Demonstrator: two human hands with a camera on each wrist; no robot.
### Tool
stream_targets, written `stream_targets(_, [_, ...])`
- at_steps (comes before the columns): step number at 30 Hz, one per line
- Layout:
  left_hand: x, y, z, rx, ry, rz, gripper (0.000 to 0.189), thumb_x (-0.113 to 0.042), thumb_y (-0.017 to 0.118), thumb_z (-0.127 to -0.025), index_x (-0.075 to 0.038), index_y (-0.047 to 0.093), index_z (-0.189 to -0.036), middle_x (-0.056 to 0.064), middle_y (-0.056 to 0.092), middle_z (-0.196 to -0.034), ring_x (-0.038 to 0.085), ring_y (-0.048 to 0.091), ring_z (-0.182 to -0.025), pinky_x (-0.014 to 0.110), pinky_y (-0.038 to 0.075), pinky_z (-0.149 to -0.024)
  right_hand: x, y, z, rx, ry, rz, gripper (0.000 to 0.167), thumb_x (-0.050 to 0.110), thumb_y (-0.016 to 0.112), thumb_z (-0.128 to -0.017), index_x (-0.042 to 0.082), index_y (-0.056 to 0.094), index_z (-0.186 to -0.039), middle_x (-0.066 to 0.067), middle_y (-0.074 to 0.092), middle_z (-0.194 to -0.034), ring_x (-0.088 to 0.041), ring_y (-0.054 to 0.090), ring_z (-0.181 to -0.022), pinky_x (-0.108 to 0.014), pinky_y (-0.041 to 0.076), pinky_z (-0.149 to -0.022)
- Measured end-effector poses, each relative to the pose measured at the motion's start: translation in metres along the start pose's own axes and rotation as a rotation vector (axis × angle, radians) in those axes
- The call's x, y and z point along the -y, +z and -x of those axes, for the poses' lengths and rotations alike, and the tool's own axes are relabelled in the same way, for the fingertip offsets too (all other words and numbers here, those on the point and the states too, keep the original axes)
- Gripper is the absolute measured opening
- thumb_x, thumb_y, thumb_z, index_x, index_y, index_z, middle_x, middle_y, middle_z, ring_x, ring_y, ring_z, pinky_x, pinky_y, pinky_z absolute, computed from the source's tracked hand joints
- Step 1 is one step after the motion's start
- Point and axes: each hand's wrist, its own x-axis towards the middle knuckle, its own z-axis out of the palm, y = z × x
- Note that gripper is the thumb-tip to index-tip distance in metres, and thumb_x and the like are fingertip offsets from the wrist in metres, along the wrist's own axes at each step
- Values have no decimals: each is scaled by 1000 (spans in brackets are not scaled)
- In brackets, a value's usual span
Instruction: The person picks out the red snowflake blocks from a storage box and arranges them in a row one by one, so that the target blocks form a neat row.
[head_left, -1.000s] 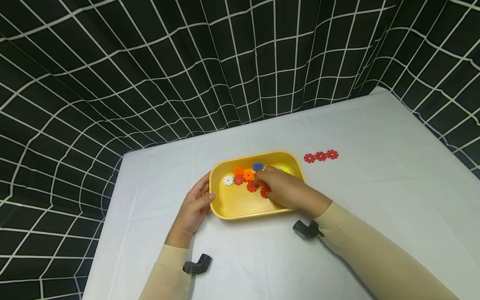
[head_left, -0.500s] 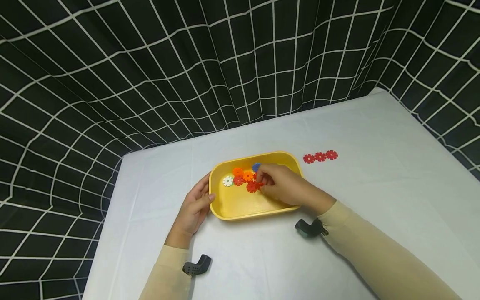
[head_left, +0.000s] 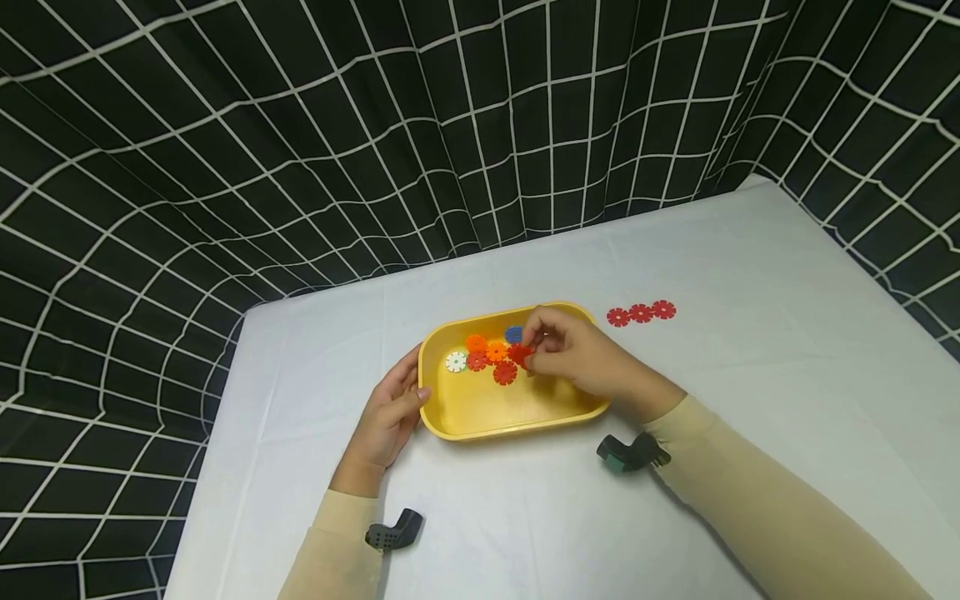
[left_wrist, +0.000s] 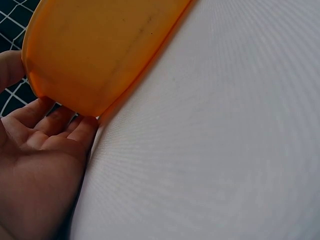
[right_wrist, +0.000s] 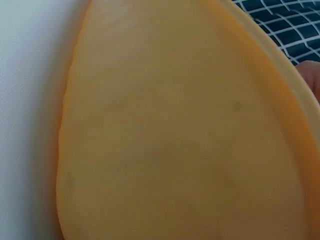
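A yellow plastic tray (head_left: pixel 472 410) stands on the white cloth, its left end held by my left hand (head_left: pixel 386 421). The thumb lies on the rim and the fingers are against the outer wall (left_wrist: pixel 95 60). Over the tray's right half, my right hand (head_left: pixel 581 354) pinches a red notched disc (head_left: pixel 521 356), a snowflake building piece, between thumb and fingertips. Beneath and beside it lie another red disc (head_left: pixel 505 372), orange discs (head_left: pixel 476 343), a white disc (head_left: pixel 456 362) and a blue disc (head_left: pixel 513 334). The right wrist view shows only the tray's outside, with the disc hidden.
To the right of the tray, a row of joined red discs (head_left: pixel 641 313) lies flat on the white-covered table (head_left: pixel 750 350). A black curtain with a white grid (head_left: pixel 525 125) hangs behind and at both sides.
My right hand has drawn back slightly, up and to the right, now with a red disc in its fingertips. The red disc near the tray's front right is gone from there. My left hand stays put.
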Motion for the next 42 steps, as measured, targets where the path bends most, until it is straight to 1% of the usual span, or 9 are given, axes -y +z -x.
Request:
stream_targets(6, [0, 0, 0, 5, 4, 6, 68, 6, 54, -104, 0, 33, -169, 14, 37, -172, 31, 34, -158, 40, 39, -121, 4, -7, 3, -19, 4, -84, 14, -2, 64, -98, 2, 61, -111, -21, 64, -104, -41, 67, -90, -40, 60, -81])
stream_targets(10, [0, 0, 0, 6, 5, 10, 68, 6, 53, -104, 0, 32, -169, 14, 36, -172, 32, 34, -158, 40, 39, -121, 7, -12, 5, -40, -4, -90, 13, 0, 62, -99, 3, 62, -111, -21, 65, -103, -41, 66, -91, -42, 61, -80])
stream_targets(14, [0, 0, 0, 4, 1, 10, 69, 5, 54, -104, 0, 32, -169, 13, 36, -173, 31, 34, -158, 40, 39, -120, 9, -19, 5, -66, 1, -110, 13, 1, 61, -100, 1, 62, -112, -22, 63, -109, -49, 67, -92, -45, 64, -82])
stream_targets(17, [-1, 1, 0, 1, -2, 9, 69, 5, 54, -104, 0, 32, -169, 13, 36, -173, 31, 34, -158, 39, 39, -120, 9, -26, 5, -100, 26, -119, 13, 3, 62, -101, 0, 62, -114, -22, 63, -112, -46, 66, -95, -40, 64, -83])
stream_targets(21, [-1, 1, -1, 0, 1, 9, 68, 6, 53, -105, 0, 32, -169, 13, 37, -172, 31, 35, -158, 39, 39, -121, 7, -37, 5, -151, 42, -118, 14, 4, 62, -102, -2, 61, -115, -20, 65, -114, -34, 63, -99, -31, 62, -86])
stream_targets(27, [-1, 1, -1, 2, 3, 8, 68, 7, 53, -105, 0, 32, -169, 14, 36, -173, 31, 34, -158, 39, 39, -121, 3, -59, 6, -217, 56, -105, 19, 3, 63, -101, -6, 62, -118, -17, 69, -112, -30, 63, -97, -28, 62, -85])
stream_targets(33, [-1, 1, 0, -4, 0, 2, 68, 6, 54, -105, 0, 33, -169, 14, 37, -172, 32, 35, -158, 39, 40, -120, -10, -85, 8, -270, 86, -96, 21, 6, 69, -103, -1, 64, -122, -12, 72, -111, -28, 63, -89, -30, 62, -78])
stream_targets(38, [0, 0, -1, -5, -2, -4, 69, 5, 55, -104, 0, 32, -169, 14, 37, -172, 32, 35, -158, 40, 40, -120, -19, -104, 11, -301, 103, -143, 29, 10, 75, -104, -1, 64, -128, -12, 72, -110, -34, 68, -87, -39, 66, -84])
stream_targets(42, [0, 0, -1, -2, -2, -1, 68, 5, 54, -104, 0, 33, -169, 14, 37, -172, 32, 35, -157, 41, 39, -121, -25, -117, 15, -352, 100, -197, 28, 12, 77, -103, -1, 67, -126, -10, 74, -109, -30, 71, -90, -36, 65, -82])
